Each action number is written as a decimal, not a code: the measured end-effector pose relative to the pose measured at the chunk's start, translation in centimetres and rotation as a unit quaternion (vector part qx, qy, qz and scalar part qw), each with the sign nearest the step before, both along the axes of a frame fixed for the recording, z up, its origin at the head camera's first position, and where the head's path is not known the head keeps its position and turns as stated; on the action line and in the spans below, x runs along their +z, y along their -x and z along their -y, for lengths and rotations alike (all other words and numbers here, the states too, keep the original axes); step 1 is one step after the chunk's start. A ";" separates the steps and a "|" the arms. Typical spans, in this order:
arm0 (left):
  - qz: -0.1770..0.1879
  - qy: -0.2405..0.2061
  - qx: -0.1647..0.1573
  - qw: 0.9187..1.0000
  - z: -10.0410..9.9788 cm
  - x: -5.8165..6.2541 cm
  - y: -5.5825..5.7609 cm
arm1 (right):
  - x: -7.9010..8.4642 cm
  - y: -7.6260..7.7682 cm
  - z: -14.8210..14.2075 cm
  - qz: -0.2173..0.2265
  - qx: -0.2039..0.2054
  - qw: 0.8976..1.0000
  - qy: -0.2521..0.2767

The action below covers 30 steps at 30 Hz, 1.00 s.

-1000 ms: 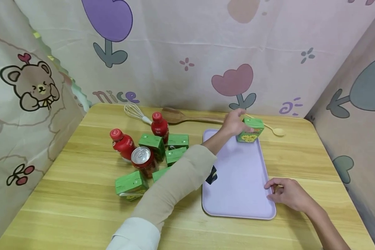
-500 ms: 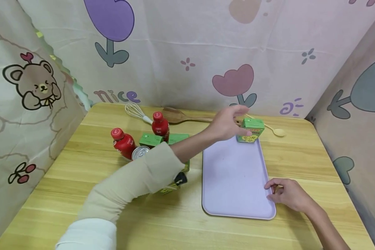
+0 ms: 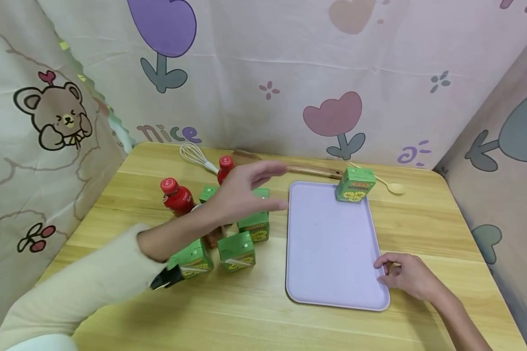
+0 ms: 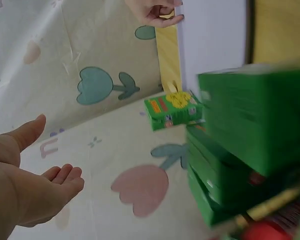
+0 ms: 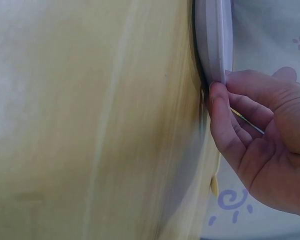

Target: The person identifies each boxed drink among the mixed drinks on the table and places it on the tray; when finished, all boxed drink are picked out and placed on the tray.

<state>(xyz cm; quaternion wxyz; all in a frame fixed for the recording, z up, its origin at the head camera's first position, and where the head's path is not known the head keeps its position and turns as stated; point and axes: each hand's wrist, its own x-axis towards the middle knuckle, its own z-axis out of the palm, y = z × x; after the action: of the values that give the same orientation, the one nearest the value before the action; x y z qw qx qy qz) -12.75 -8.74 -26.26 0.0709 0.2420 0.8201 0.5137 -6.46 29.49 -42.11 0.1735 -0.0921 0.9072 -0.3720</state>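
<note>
The green drink carton (image 3: 355,186) with yellow flowers stands upright at the far right corner of the lilac tray (image 3: 331,253); whether its base is completely inside the rim, I cannot tell. The right hand (image 3: 406,277) pinches the tray's right edge, in its nearer part, between thumb and fingers. The left hand (image 3: 241,194) holds nothing: its fingers are stretched, the thumb is apart, and it is raised over the other green cartons (image 3: 237,252). Among these are two red bottles (image 3: 178,199) and what seems a can (image 3: 213,238), mostly hidden. Further back on the wooden counter (image 3: 246,312) lie a white whisk (image 3: 208,165), a wooden utensil (image 3: 314,170) and a yellow spoon (image 3: 395,188).

In my judgement, the left sleeve (image 3: 101,273) could knock over a bottle or carton if the arm goes lower, because they stand so close together. Also, if the right hand lifts or pulls the tray's edge, the carton at its corner could slide or tip.

Compared with half a second ago, the left hand is no longer beside the carton on the tray, but well to the left of it. This carton and the right hand keep their places.
</note>
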 end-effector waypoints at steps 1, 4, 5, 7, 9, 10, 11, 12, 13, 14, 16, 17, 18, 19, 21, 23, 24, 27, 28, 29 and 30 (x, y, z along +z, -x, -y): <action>-0.001 0.004 0.005 1.000 0.8 -0.1 -0.3 | 0.0 -0.1 0.0 0.003 -0.002 1.000 0.000; 0.003 0.011 0.022 1.000 2.9 -0.7 -1.2 | 0.0 -0.2 0.0 0.007 -0.007 1.000 0.003; 0.007 0.010 0.028 1.000 3.5 -0.8 -1.6 | 0.0 -0.2 -0.1 0.008 -0.008 1.000 0.004; 0.014 0.011 0.041 0.999 4.8 -1.1 -2.2 | 0.0 -0.3 -0.1 0.008 -0.009 1.000 0.004; 0.019 0.012 0.052 0.998 5.9 -1.3 -2.8 | 0.0 -0.3 -0.2 0.009 -0.009 1.000 0.006; 0.023 0.015 0.059 0.998 6.5 -1.4 -3.2 | 0.0 -0.3 -0.2 0.010 -0.010 1.000 0.007; 0.022 0.017 0.061 0.998 7.0 -1.4 -3.4 | 0.0 -0.3 -0.3 0.011 -0.010 1.000 0.008; 0.024 0.019 0.065 0.997 7.4 -1.5 -3.7 | 0.0 -0.3 -0.3 0.011 -0.010 1.000 0.008; 0.026 0.017 0.068 0.997 7.9 -1.6 -4.0 | 0.0 -0.3 -0.3 0.012 -0.011 1.000 0.009; 0.027 0.016 0.070 0.997 8.3 -1.7 -4.3 | 0.0 -0.3 -0.3 0.012 -0.011 1.000 0.009; 0.030 0.011 0.070 0.997 8.9 -2.0 -4.7 | -0.1 -0.4 -0.4 0.011 -0.012 1.000 0.010; 0.030 0.005 0.067 0.997 9.2 -2.2 -5.0 | -0.1 -0.4 -0.4 0.009 -0.012 1.000 0.010; 0.031 0.002 0.068 0.997 9.5 -2.3 -5.2 | -0.1 -0.4 -0.4 0.006 -0.011 1.000 0.010; 0.028 0.001 0.068 0.997 9.8 -2.5 -5.5 | -0.1 -0.4 -0.4 0.003 -0.010 1.000 0.011; 0.020 0.006 0.072 0.997 10.3 -2.7 -6.0 | -0.2 -0.4 -0.4 -0.004 -0.006 1.000 0.013; 0.012 0.017 0.086 0.996 10.9 -3.1 -6.6 | -0.2 -0.3 -0.3 -0.009 -0.003 1.000 0.014; 0.009 0.024 0.096 0.995 11.2 -3.3 -6.9 | -0.3 -0.3 -0.2 -0.009 -0.002 1.000 0.015; 0.008 0.045 0.131 0.990 12.2 -4.2 -7.6 | -0.3 -0.2 -0.2 -0.007 -0.002 1.000 0.018; 0.010 0.052 0.143 0.988 12.5 -4.5 -7.9 | -0.3 -0.2 -0.2 -0.005 -0.002 1.000 0.020; 0.012 0.057 0.153 0.986 12.8 -4.9 -8.1 | -0.3 -0.2 -0.2 -0.005 -0.001 1.000 0.021; 0.012 0.062 0.163 0.985 13.0 -5.2 -8.3 | -0.3 -0.2 -0.2 -0.005 0.000 1.000 0.023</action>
<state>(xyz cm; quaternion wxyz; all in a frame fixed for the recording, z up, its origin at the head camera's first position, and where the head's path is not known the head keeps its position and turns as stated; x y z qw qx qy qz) -4.43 -21.77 -31.47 0.0108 0.0946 0.8780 0.4691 -6.24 29.65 -42.41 0.1672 -0.0979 0.8993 -0.3921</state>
